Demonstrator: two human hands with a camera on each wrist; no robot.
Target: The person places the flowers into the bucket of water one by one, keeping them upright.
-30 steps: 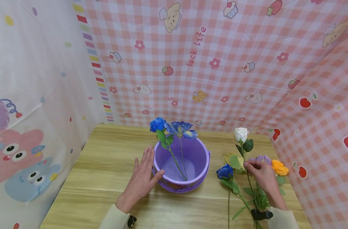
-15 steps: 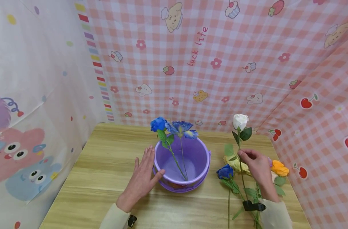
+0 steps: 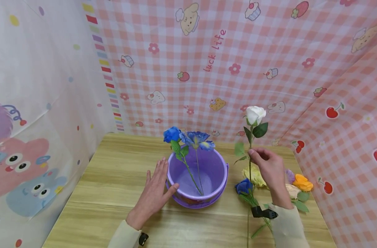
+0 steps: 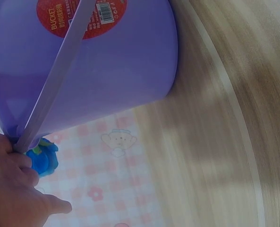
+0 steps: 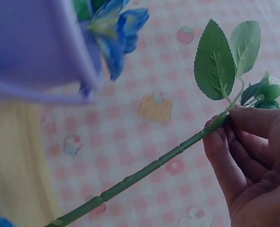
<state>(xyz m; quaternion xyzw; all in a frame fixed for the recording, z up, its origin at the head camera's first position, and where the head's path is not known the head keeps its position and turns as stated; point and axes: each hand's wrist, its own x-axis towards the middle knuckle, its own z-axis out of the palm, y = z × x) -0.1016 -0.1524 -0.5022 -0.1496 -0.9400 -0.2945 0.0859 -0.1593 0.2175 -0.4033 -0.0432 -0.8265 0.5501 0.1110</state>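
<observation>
My right hand (image 3: 269, 168) pinches the green stem of a white artificial rose (image 3: 255, 115) between thumb and fingers, holding it upright over the right side of the table. In the right wrist view the stem (image 5: 149, 169) runs down to the lower left, with leaves (image 5: 215, 61) above the fingertips. My left hand (image 3: 154, 193) rests with straight fingers against the left side of a purple bucket (image 3: 197, 203). In that bucket stand a blue rose (image 3: 171, 134) and a blue-and-yellow flower (image 3: 196, 139), their stems leaning on the rim.
On the table's right lie more artificial flowers: a dark blue rose (image 3: 244, 186), a pale yellow flower (image 3: 254, 176), an orange one (image 3: 303, 182) and a cream one (image 3: 292, 191). Patterned cloth walls (image 3: 188, 86) stand behind and at both sides of the wooden table (image 3: 114, 179).
My right hand has lifted the white rose up and moved it left, away from the flowers on the table. My left hand stays at the bucket.
</observation>
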